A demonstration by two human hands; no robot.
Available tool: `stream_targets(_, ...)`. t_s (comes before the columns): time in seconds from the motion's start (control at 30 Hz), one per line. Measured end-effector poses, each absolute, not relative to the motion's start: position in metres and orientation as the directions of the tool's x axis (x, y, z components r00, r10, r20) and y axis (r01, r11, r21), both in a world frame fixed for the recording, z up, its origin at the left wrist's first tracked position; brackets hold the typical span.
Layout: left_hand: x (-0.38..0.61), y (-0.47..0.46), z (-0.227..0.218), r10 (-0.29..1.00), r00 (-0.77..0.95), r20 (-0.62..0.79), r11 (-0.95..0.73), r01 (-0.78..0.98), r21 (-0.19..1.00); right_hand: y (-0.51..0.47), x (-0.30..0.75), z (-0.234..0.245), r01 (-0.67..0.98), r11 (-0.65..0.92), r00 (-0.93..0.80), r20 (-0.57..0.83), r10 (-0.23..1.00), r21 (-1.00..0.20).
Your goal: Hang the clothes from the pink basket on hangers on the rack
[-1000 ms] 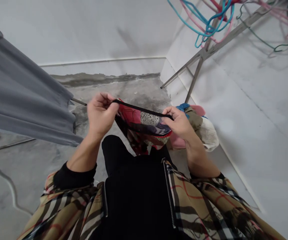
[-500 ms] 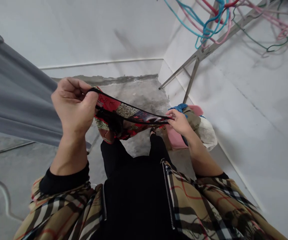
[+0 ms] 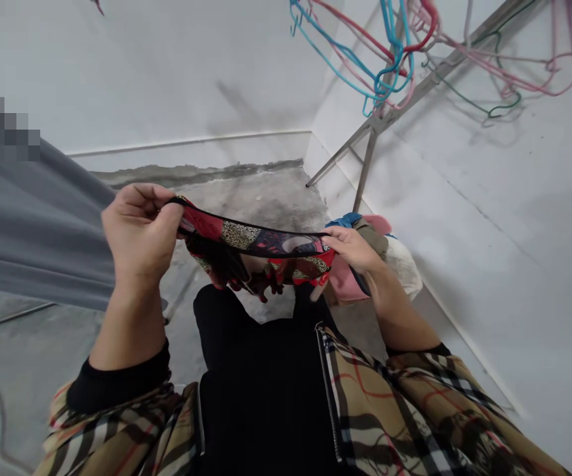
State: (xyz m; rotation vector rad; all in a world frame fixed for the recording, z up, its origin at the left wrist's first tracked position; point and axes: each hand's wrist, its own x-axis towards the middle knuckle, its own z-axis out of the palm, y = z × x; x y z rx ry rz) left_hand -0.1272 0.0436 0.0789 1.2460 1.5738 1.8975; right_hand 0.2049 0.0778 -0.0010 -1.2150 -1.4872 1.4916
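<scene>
Btwn hands, patchwork cloth [image 3: 239, 235] w/ black band [image 3: 260, 231] pulled taut: L hand [image 3: 139, 235], R hand [image 3: 351, 252] each pinching an end, even tension keeps it flat. Clothes pile [image 3: 401, 264] just past R hand.

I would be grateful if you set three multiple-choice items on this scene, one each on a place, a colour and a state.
1. Where does the soft heap of pink, blue and white clothes lie?
A. Inside a basket
B. On the floor beyond the right hand, against the wall
C. On top of a chair

2. Which colours mainly mark the thin wire hangers tangled on the grey metal rack?
A. Black and white
B. Yellow and orange
C. Blue and pink

3. How is the red patchwork-print fabric with black edging held?
A. Pulled out between the left hand and the right hand
B. Draped over one forearm
C. Lying loose on the floor

Answers:
1. B: the heap sits at the wall's base, past that hand.
2. C: blue and pink strands dominate.
3. A: each grip pinches the fabric, stretching the edging.
</scene>
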Motion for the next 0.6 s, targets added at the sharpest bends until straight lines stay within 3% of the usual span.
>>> stream_targets(0.17,-0.126,0.040,0.075,0.777,-0.533,0.334,-0.273,0.193,0.942,0.077,0.206,-0.002,0.182,-0.027,-0.304,-0.083,0.949,-0.983)
stream_targets(0.27,-0.126,0.036,0.073,0.828,-0.488,0.277,-0.228,0.158,0.961,0.081,0.210,-0.005,0.276,0.102,-0.271,0.025,0.962,-0.956)
stream_targets(0.4,-0.123,0.029,0.074,0.888,-0.428,0.169,-0.164,0.050,0.985,0.088,0.220,-0.008,0.535,0.295,-0.298,0.150,0.943,-0.792)
stream_targets(0.53,-0.119,0.023,0.075,0.892,-0.421,0.166,-0.178,0.011,0.984,0.090,0.228,-0.008,0.733,0.308,-0.266,0.161,0.950,-0.607)
stream_targets(0.6,-0.116,0.022,0.074,0.904,-0.396,0.164,-0.173,0.014,0.985,0.089,0.228,-0.006,0.730,0.301,-0.277,0.137,0.951,-0.614)
